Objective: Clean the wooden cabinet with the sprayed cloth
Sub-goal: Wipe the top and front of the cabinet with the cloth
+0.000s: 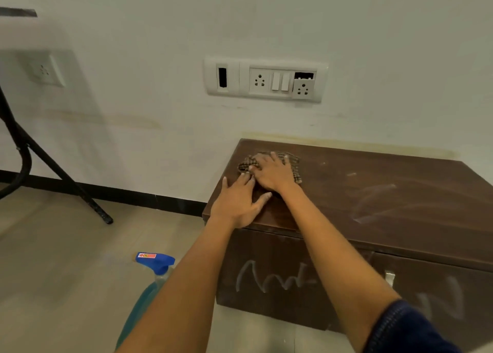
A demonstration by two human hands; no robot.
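Right forearm: bare, with a dark blue ribbed sleeve point(408, 328) at the lower right corner; it stretches forward and to the left over the cabinet
Left forearm: bare, rises from the bottom edge and hides part of the spray bottle
Right hand point(273, 172): palm down, fingers spread flat, pressing on the brown checked cloth point(293, 163); it does not clench, it only holds the cloth down
Left hand point(237, 202): flat and released on the bare wood, thumb spread to the right, fingertips just beside the right hand, grasping nothing
Cloth: crumpled under the right hand, near the back left corner of the cabinet top
Dark brown wooden cabinet point(386, 192): stands low against the white wall; pale dusty smears on its top, white scribbles on its front doors
Blue-capped spray bottle with blue liquid point(156, 263): on the tiled floor, left of the cabinet
White switch and socket panel point(265, 79): on the wall above the cabinet
Black metal stand legs point(56, 171): at the far left
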